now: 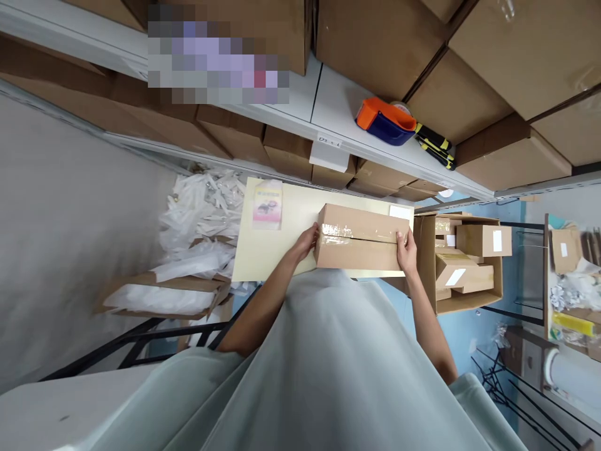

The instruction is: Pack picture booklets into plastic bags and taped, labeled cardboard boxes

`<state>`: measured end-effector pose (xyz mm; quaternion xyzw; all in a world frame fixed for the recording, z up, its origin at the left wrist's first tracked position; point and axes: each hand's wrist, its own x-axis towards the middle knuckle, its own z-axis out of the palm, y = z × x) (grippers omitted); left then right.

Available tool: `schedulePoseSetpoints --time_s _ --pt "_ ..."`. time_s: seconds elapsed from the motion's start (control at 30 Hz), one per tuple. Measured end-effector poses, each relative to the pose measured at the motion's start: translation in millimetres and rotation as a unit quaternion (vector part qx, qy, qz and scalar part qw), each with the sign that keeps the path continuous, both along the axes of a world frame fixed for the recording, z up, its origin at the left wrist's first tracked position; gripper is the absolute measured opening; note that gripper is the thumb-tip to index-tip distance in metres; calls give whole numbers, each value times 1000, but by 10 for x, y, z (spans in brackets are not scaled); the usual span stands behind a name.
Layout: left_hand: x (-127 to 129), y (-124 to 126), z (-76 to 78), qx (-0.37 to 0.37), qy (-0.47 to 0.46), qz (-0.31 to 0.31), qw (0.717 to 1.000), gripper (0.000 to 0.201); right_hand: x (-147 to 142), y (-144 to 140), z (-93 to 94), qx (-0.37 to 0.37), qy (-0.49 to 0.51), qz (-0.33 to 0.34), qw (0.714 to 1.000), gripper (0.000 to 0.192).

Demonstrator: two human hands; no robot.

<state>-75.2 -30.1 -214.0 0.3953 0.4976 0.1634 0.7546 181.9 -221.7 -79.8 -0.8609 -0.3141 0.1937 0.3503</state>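
A long brown cardboard box [361,250] lies in front of me over a pale yellow tabletop [300,197], close to its near edge. Clear tape shines along the left part of its middle seam; the seam's right part shows as a dark line. My left hand [307,242] holds the box's left end, its fingertips partly hidden behind it. At the other end, my right hand [407,250] grips the box, with the thumb on top. A small pink and yellow printed card [267,208] in a clear sleeve lies on the table's left, and a white label [399,212] is behind the box.
A white shelf [338,94] above the table bears large cartons [375,44], an orange and blue tape dispenser [385,121] and black-yellow cutters [436,147]. To the right stands an open carton [469,304] of smaller boxes. White plastic packaging [201,207] is piled on the left.
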Motion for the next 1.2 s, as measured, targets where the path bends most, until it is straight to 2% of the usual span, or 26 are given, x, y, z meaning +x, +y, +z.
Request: schedulePoseSetpoints --time_s 0.07,0.13,0.23,0.3,0.37,0.47,0.53,0.6,0.7,0.77,0.87,0.97,1.07,1.13,1.2 --pt "-64 59 95 1 32 -12 999 76 -4 1 0 -5 -1 -2 1000 77" --pt "-126 86 256 40 55 -1 998 71 6 4 -19 -13 -1 -7 1000 78" --pt "-175 24 579 193 45 17 980 64 21 -7 -83 -30 -8 -8 999 79" --pt "-174 -68 781 313 37 -6 949 71 11 -36 -131 -48 -21 -2 999 79" --pt "-153 -154 920 406 59 -52 910 80 -9 -67 -160 -78 -59 7 995 78" --pt "-59 -163 1025 509 110 -86 849 70 28 3 -116 -95 -212 38 972 75" --pt "82 -42 1116 559 125 -74 817 58 132 230 24 -45 -319 76 943 66" --pt "298 178 1301 599 125 -53 789 50 267 641 277 19 -379 123 917 57" --pt "728 589 1733 647 111 -24 754 43 427 1490 761 67 -405 198 890 51" --pt "1022 829 2024 668 107 -7 736 39 476 2050 1025 31 -401 230 886 51" --pt "1323 1029 2305 680 109 10 725 40 488 2633 1220 -93 -359 248 895 54" --pt "1385 1038 2360 682 106 22 723 39 503 2850 1252 -120 -337 264 896 55" --pt "1279 934 2289 669 95 34 737 36 550 2822 1247 -110 -322 277 898 53" --pt "1164 817 2238 639 82 42 763 34 553 2702 1231 -107 -309 285 901 51" --pt "1035 650 2219 591 57 52 803 33 484 2493 1198 -50 -241 286 926 47"
